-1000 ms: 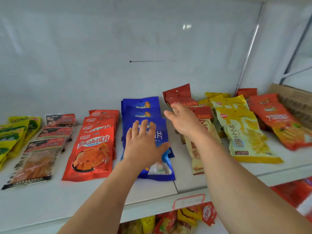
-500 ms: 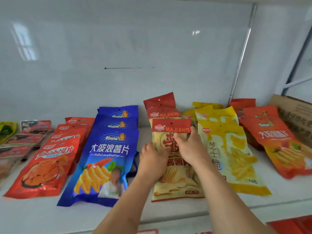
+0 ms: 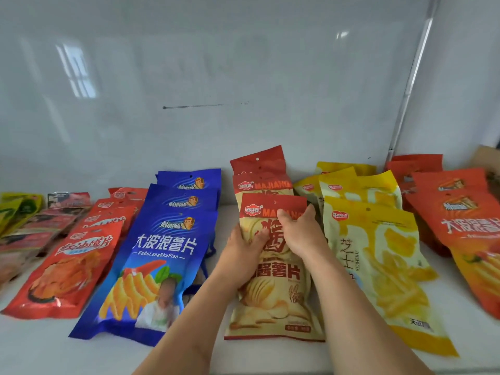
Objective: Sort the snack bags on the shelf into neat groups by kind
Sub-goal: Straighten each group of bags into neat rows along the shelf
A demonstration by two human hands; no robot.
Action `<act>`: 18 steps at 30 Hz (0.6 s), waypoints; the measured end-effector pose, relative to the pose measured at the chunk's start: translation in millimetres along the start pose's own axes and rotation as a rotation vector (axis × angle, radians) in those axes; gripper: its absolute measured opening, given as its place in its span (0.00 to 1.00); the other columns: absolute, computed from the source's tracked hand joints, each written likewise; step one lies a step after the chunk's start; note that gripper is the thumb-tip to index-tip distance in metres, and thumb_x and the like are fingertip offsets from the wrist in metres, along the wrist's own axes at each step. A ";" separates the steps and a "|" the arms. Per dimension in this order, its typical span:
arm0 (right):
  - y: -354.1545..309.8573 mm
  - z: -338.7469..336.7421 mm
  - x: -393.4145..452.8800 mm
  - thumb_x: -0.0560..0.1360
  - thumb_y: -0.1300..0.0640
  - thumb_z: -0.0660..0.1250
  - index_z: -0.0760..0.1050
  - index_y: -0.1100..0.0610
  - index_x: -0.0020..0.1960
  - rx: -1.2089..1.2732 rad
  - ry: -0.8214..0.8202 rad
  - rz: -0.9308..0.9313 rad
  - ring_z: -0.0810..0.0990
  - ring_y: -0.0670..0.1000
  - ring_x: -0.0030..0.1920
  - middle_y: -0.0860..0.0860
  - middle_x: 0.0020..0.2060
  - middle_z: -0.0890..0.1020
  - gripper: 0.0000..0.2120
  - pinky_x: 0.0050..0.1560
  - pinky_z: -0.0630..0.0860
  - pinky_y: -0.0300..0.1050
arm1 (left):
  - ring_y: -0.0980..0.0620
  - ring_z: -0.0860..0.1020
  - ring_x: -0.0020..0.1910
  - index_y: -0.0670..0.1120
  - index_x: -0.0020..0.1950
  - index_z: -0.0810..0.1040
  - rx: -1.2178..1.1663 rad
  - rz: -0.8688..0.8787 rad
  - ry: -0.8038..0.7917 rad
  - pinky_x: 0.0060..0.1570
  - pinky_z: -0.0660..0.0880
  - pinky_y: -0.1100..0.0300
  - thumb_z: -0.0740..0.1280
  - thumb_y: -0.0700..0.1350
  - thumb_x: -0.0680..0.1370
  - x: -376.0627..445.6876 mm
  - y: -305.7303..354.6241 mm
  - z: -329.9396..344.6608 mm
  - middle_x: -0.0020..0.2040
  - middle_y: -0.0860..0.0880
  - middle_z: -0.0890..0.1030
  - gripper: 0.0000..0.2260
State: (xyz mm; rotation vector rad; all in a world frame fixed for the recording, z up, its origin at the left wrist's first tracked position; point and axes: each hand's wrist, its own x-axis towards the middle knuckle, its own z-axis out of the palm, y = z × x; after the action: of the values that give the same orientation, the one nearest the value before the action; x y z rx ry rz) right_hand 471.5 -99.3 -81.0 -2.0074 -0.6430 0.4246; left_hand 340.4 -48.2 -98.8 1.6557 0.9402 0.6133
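Left hand [image 3: 240, 258] is off the blue bag [image 3: 151, 266], now with right hand [image 3: 300, 234] gripping the Majiang bag [image 3: 278, 301] by its sides; light, slick, crushable, so hold the edges gently

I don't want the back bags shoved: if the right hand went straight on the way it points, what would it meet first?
Likely the second red-topped cream bag just behind the front cream bag that the right hand grips; depth is unclear.
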 end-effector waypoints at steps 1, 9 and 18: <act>1.6 0.0 2.1 0.80 0.41 0.59 0.43 0.58 0.81 0.028 -0.010 0.010 0.71 0.58 0.70 0.56 0.74 0.69 0.40 0.67 0.68 0.51 | 0.53 0.83 0.53 0.54 0.67 0.69 0.004 0.004 -0.003 0.54 0.81 0.52 0.66 0.63 0.77 2.2 -0.5 0.7 0.57 0.53 0.82 0.23; 7.1 5.4 8.9 0.77 0.37 0.62 0.54 0.54 0.78 0.036 0.009 -0.011 0.77 0.57 0.64 0.52 0.67 0.76 0.38 0.66 0.73 0.57 | 0.55 0.82 0.52 0.55 0.64 0.68 0.038 0.037 0.011 0.45 0.78 0.61 0.65 0.62 0.79 11.5 -1.8 2.4 0.56 0.54 0.81 0.19; 8.4 3.0 4.6 0.77 0.37 0.63 0.58 0.52 0.77 -0.032 0.016 -0.057 0.78 0.56 0.62 0.51 0.64 0.78 0.35 0.59 0.73 0.49 | 0.57 0.83 0.49 0.55 0.61 0.70 0.016 0.065 0.062 0.49 0.81 0.55 0.66 0.63 0.78 10.1 -6.5 -1.8 0.52 0.57 0.82 0.17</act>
State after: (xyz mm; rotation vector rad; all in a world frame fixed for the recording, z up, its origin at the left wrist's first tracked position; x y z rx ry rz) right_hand 475.8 -98.0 -89.9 -2.0154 -0.6994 0.3657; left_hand 342.8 -38.1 -105.2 1.6955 0.9404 0.7060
